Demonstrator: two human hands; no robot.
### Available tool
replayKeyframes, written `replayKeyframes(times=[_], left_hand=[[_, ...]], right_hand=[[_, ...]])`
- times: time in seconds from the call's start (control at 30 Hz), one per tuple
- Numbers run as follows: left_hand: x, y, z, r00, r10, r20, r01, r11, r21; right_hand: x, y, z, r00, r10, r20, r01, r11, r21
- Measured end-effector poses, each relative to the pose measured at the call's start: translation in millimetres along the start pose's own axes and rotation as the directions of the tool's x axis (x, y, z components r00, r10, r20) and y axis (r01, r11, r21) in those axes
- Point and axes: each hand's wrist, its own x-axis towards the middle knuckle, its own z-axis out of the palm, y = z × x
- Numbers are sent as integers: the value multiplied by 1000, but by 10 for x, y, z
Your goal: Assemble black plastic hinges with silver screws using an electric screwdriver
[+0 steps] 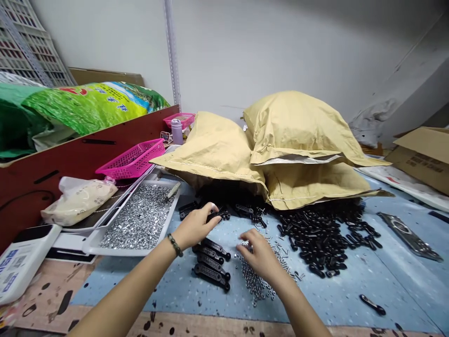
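Note:
My left hand (197, 225), a beaded bracelet at its wrist, is closed over a black plastic bar (212, 216) between thumb and fingers; part of the bar is hidden. Just below lie several black link-like bars (211, 271) in a stacked row, with raised markings and round ends. My right hand (260, 253) hovers low over a pile of small silver nuts (257, 284), thumb and forefinger bent and slightly apart. Loose silver screws (285, 255) are scattered beside its fingers. A large heap of small black plastic pieces (315, 238) spreads to the right.
Stuffed yellow sacks (298, 124) stand behind the parts. A white tray (164, 227) of shiny metal bits is on the left, near a pink basket (135, 161) and a white scale-like device (26, 262). One black piece (372, 304) and a packaged item (409, 235) lie right.

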Motion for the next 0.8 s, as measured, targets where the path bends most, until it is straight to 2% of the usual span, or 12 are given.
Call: replayKeyframes(times=[0.03,0.1,0.2,0.27,0.43,0.5,0.57,0.67,0.8], left_hand=[[21,-45,10,1000,-20,8,20,1000,-1],[42,-127,70,999,-35,41,35,999,9],[35,-223,177,992,-32,120,28,999,39],[31,-263,207,985,-20,171,11,999,52],[132,-251,253,970,112,217,-120,992,23],[187,-217,346,949,180,259,-190,982,13],[214,-190,462,926,222,305,-239,971,20],[192,-194,580,913,228,338,-262,963,58],[158,-263,574,911,207,356,-251,965,80]], right_hand=[[-17,28,38,999,-24,33,28,993,-118],[-11,51,144,996,-45,77,61,975,-215],[72,48,287,998,-39,45,48,977,-208],[128,64,309,999,-38,3,38,982,-187],[96,198,187,990,-25,-136,17,998,-65],[28,252,171,989,-57,-135,53,998,-32],[-44,290,202,991,-103,-83,98,993,-62],[-122,304,298,989,-143,-41,133,973,-191],[-128,235,383,978,-202,-53,178,940,-291]])
